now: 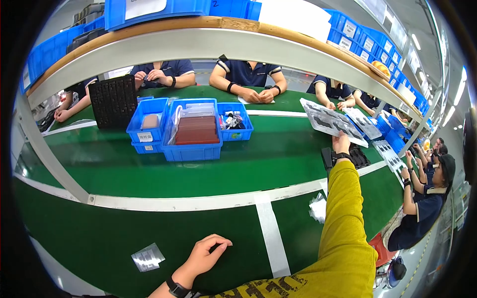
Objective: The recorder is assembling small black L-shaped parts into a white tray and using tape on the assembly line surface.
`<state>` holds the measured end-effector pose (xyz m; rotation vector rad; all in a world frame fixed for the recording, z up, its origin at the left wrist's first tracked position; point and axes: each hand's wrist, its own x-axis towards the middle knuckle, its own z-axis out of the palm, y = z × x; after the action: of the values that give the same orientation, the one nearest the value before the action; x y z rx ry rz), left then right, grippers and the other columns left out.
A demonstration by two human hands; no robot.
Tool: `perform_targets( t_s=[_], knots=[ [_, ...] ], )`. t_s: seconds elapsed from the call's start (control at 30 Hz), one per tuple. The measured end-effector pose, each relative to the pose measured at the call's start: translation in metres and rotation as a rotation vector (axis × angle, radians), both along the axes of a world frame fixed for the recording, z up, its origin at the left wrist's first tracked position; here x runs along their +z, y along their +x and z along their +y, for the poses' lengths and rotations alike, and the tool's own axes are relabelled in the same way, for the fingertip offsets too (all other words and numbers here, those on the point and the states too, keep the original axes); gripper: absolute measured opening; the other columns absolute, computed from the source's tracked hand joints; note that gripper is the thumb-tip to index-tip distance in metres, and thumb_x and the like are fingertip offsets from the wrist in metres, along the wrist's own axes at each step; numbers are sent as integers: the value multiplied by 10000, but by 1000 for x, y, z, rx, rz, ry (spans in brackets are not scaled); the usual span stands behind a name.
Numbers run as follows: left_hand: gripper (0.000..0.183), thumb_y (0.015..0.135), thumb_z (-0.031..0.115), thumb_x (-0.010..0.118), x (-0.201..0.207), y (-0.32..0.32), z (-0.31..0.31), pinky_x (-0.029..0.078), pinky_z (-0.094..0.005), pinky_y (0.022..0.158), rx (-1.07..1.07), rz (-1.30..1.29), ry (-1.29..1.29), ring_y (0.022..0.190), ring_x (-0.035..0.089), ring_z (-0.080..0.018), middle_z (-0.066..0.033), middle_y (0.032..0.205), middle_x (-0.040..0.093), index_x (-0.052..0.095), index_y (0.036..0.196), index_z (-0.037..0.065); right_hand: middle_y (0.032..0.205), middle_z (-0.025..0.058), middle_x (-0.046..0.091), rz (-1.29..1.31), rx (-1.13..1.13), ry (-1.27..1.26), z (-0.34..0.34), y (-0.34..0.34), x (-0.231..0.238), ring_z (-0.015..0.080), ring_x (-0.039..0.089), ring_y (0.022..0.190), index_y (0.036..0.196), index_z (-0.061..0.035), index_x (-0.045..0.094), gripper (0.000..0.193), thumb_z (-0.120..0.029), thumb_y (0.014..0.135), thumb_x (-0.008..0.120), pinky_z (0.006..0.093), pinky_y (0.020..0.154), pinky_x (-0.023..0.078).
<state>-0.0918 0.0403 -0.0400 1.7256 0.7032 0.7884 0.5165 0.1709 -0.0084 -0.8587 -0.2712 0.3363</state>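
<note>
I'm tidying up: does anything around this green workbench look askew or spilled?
No spill stands out. The translucent white plastic tray tilts noticeably, but the right hand holds its near edge, so that's probably just handling.

At least 3 white trays (310, 112) toward the right end of the bench (238, 174); 1 upright black tray (113, 102), far left; 2 lots of clear plastic (148, 257), near side.

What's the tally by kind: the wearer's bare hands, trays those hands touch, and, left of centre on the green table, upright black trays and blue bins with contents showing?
Bare hands, left hand and right hand: 2
Touched translucent white plastic tray: 1
Upright black rectangular tray: 1
Open blue rectangular plastic bins, left, middle and right: 3
Total: 7
</note>
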Motion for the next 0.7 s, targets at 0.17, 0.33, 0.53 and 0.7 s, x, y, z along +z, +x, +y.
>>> perform_targets(
  t_s=[0.17, 0.33, 0.53, 0.7],
  knots=[
    [96, 824, 42, 546, -1, 1, -1, 445, -281, 787, -37, -35, -1, 874, 582, -177, -86, 914, 620, 615, 887, 20, 1010, 110, 533, 58, 14, 17, 6, 1, -13, 257, 544, 935, 1095, -38, 459, 260, -109, 854, 527, 391, 806, 457],
    [100, 821, 46, 542, 2, 1, 1, 442, -288, 795, -41, -3, 17, 890, 578, -187, -91, 931, 620, 619, 881, 20, 1219, 97, 468, 103, 296, 270, -2, -17, -4, 281, 449, 1098, 1227, -74, 407, 468, -279, 839, 568, 446, 937, 335],
    [116, 833, 57, 529, -3, 0, 1, 429, -284, 811, -52, -7, 26, 897, 569, -186, -94, 935, 616, 622, 885, 13, 1417, 248, -56, 359, 433, 174, -26, -66, 20, 399, 88, 1311, 1351, -152, -214, 1025, -449, 783, 586, 496, 1056, 139],
    [109, 836, 64, 531, -7, 6, 1, 441, -279, 796, -51, -48, -13, 874, 583, -180, -74, 907, 620, 622, 879, 21, 1359, 276, 200, 250, 387, -65, -54, -86, 24, 372, 281, 1245, 1365, -2, -21, 848, -392, 841, 519, 462, 1005, 278]
  ],
)
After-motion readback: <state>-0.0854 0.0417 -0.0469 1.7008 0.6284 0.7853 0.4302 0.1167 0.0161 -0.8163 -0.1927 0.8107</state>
